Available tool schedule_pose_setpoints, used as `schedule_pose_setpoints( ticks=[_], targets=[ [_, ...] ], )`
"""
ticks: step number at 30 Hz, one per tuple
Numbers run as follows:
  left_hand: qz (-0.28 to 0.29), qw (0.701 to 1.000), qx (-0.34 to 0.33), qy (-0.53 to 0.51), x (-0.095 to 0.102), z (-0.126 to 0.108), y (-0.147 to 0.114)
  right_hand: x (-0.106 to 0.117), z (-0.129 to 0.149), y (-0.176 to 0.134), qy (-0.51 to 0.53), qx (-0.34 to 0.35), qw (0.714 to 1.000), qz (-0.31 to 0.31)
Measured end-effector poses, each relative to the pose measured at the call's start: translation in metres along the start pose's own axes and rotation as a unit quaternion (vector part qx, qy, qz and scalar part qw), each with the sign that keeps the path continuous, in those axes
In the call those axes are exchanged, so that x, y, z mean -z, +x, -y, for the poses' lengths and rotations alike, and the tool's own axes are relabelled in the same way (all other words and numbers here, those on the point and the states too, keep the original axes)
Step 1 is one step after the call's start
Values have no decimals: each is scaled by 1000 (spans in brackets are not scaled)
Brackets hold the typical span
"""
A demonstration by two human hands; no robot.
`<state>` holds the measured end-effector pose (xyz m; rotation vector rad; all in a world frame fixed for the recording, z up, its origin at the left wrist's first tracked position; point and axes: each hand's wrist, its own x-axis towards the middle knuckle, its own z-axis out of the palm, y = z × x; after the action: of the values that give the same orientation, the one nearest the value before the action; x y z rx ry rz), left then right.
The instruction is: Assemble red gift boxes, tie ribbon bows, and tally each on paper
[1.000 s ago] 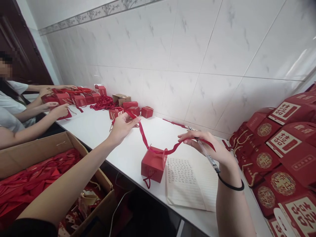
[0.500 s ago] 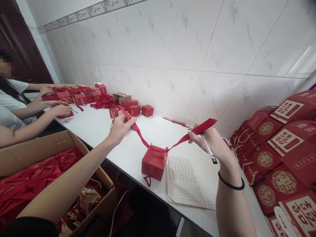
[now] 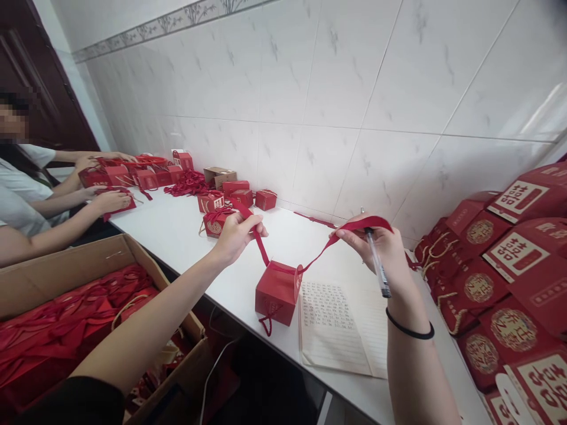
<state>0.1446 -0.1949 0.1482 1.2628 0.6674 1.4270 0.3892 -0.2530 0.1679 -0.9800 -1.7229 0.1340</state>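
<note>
A small red gift box (image 3: 278,295) stands on the white table (image 3: 190,242) in front of me, a dark red cord loop hanging from its near side. A red ribbon (image 3: 319,256) runs through the top of this box. Pinched in my left hand (image 3: 239,235) is one end of the ribbon, up and left of the box. My right hand (image 3: 376,248) grips the other end, right of the box, with a clear-barrelled pen (image 3: 378,268) also held among its fingers. Below that hand lies an open lined notebook (image 3: 341,330) with rows of handwriting.
Stacked red boxes (image 3: 509,277) fill the right side. At lower left is a cardboard carton (image 3: 146,254) of red ribbons and boxes. Several red boxes (image 3: 266,199) and a ribbon pile (image 3: 188,183) sit by the wall. Co-workers' hands (image 3: 110,200) handle boxes at far left.
My left hand has moved right and down, nearer the box, with its ribbon end. My right hand has shifted slightly, and its ribbon end now curves over the hand. The box stays in place.
</note>
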Motion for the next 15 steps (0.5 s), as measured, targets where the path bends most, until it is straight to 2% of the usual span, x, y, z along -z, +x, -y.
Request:
schedule_pose_setpoints(
  ticks=[3,7,11,15],
  targets=[
    [19,998,-18,-49,-13,0,2,-9,-5,0,35,3,999,38],
    [81,994,-41,-59,-25,1,2,-25,-13,-1,89,-5,991,96],
    [125,991,-51,-7,-30,1,-5,-40,-18,-1,116,-9,987,114],
    [165,982,-26,90,-31,2,-11,-45,-17,1,112,-16,990,85]
  ],
)
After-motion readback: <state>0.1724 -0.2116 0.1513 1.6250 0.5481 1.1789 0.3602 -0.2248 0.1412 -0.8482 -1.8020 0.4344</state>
